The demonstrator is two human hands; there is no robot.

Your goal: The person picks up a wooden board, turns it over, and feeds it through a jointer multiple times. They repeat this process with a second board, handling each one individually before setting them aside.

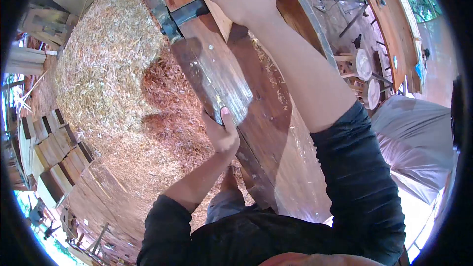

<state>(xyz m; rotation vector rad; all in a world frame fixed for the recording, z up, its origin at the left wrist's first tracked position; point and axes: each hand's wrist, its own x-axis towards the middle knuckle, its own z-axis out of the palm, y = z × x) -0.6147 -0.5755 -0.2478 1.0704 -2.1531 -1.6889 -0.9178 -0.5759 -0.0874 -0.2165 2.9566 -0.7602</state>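
Observation:
A long wooden machine table [266, 113] runs diagonally through the head view, crossed by a dark metal slot [189, 12] near the top. A narrow, light wooden board [213, 6] lies along it over the slot, its near end tapering in view. My right hand [246, 1] is closed on the board's right side, with some fingers hidden. My left hand [221, 130] grips the table's left edge; its thumb lies on the worn, shiny top, and the other fingers are mostly out of sight below the rim.
A large heap of wood shavings [113, 69] covers the floor to the left. Stacked wooden blocks [61, 152] stand at lower left. Right of the table are round-topped stools [363, 64], a long plank [394, 34] and a grey cloth cover [416, 138].

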